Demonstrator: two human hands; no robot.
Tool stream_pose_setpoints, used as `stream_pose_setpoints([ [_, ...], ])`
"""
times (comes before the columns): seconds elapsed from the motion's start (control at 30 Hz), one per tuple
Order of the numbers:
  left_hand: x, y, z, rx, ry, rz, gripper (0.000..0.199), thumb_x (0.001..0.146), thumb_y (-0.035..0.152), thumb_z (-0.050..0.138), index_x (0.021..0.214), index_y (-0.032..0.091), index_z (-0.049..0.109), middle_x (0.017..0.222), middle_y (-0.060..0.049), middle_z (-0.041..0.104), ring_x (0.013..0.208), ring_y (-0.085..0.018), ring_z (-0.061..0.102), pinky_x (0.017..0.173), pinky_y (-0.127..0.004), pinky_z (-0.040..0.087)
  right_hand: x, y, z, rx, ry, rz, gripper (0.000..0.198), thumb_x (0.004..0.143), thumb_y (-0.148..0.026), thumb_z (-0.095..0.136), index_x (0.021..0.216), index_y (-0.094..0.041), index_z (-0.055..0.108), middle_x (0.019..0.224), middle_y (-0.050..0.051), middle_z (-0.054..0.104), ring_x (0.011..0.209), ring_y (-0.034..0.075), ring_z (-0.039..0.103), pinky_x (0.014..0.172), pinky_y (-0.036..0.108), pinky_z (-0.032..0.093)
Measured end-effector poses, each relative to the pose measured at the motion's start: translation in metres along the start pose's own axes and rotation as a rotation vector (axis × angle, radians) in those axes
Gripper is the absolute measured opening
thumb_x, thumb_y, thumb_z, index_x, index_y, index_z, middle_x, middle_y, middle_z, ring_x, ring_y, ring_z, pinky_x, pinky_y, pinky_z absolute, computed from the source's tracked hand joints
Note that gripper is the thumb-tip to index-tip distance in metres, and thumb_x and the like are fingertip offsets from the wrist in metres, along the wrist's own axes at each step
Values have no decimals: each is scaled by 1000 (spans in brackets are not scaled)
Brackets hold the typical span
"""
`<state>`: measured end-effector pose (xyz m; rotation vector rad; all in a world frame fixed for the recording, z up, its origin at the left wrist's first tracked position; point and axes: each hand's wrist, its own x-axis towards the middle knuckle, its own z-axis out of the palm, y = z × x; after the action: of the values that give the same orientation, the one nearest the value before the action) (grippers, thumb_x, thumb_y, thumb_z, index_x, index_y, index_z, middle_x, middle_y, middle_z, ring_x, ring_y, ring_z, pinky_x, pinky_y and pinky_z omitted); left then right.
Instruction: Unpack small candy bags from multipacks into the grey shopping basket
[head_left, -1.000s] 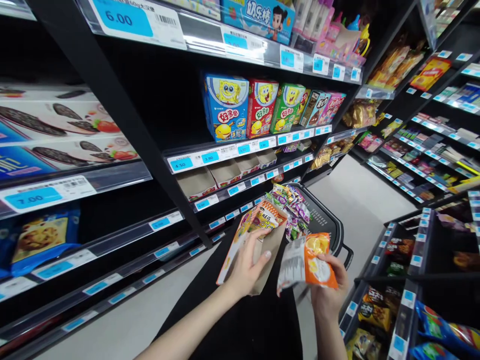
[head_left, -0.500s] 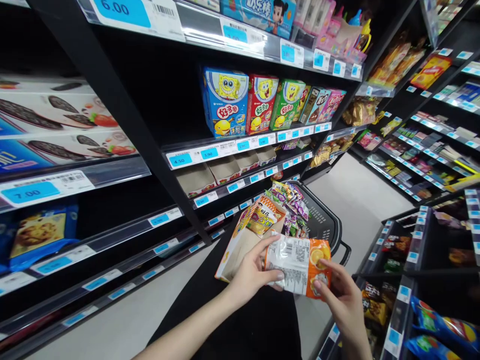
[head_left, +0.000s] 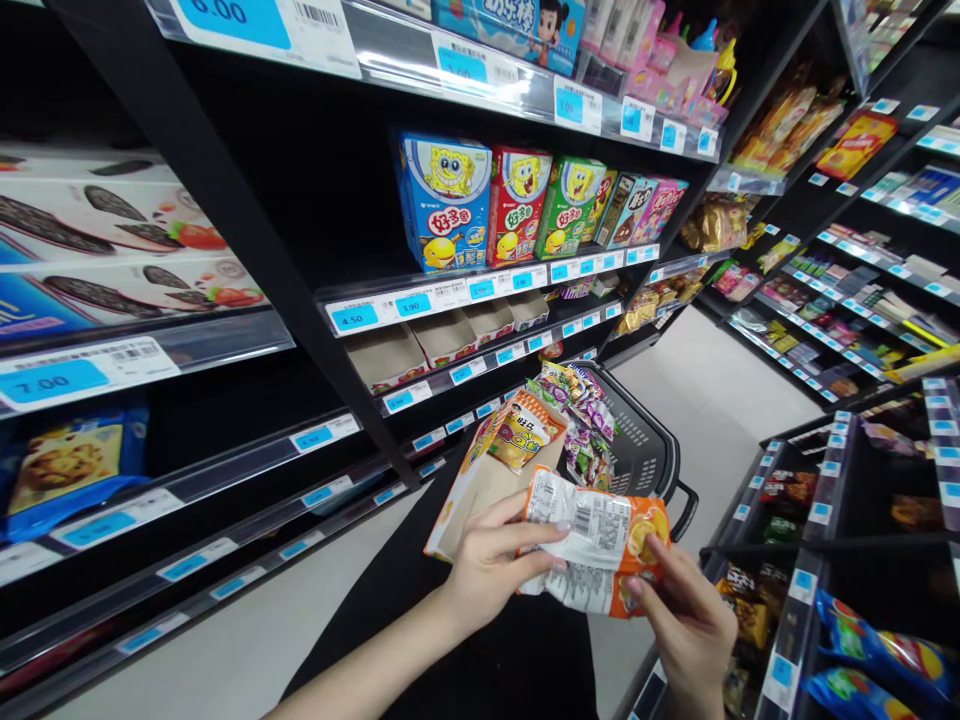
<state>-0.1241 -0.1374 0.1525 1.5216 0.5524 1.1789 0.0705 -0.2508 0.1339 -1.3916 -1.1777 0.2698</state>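
Left hand [head_left: 487, 560] and right hand [head_left: 691, 612] pinch an orange packet [head_left: 581, 540], its print [head_left: 609, 524] seemingly illegible.

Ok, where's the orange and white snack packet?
Low in the head view, right of centre, the snack packet is held between left hand and right hand.

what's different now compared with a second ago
The left hand has let go of the open cardboard box, moved right and taken hold of the orange-and-white packet, which the right hand still holds by its orange end. The box, with a snack bag inside, and the basket stayed about where they were.
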Motion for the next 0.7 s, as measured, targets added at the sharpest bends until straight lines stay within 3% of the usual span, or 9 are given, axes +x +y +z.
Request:
stream_pose_setpoints([
  [0.1,-3,1,3,23,21,-3,17,72,26,76,89,29,78,96,-8,72,87,-24,68,73,-32,56,1,-5,2,-53,-13,-79,44,72,-11,73,111,-31,69,83,3,69,62,15,62,48,24,50],
  [0.2,-5,0,6,43,69,2,8,74,30,74,79,27,79,104,-9,66,90,-24,65,77,-32,54,4,-10,6,-94,-11,-149,41,76,-8,69,108,-33,70,87,2,68,71,16,64,56,26,52],
  [0.3,-4,2,9,50,120,-37,15,75,36,73,70,22,78,109,-10,57,87,-21,62,77,-31,53,6,-15,12,-81,11,-157,32,79,-9,66,100,-32,71,85,0,66,75,14,63,61,24,51],
  [0.53,0,17,8,108,100,-248,38,75,48,68,56,15,67,104,-7,44,83,-19,52,81,-31,46,4,-23,22,-10,25,95,7,83,-19,64,79,-23,67,77,0,60,73,13,58,61,20,46],
  [0.7,4,15,6,62,79,-356,40,71,47,70,50,16,58,100,-7,46,97,-26,48,87,-35,40,3,-28,29,122,35,314,19,85,-29,61,70,-19,59,70,-1,57,62,11,54,57,20,45],
])
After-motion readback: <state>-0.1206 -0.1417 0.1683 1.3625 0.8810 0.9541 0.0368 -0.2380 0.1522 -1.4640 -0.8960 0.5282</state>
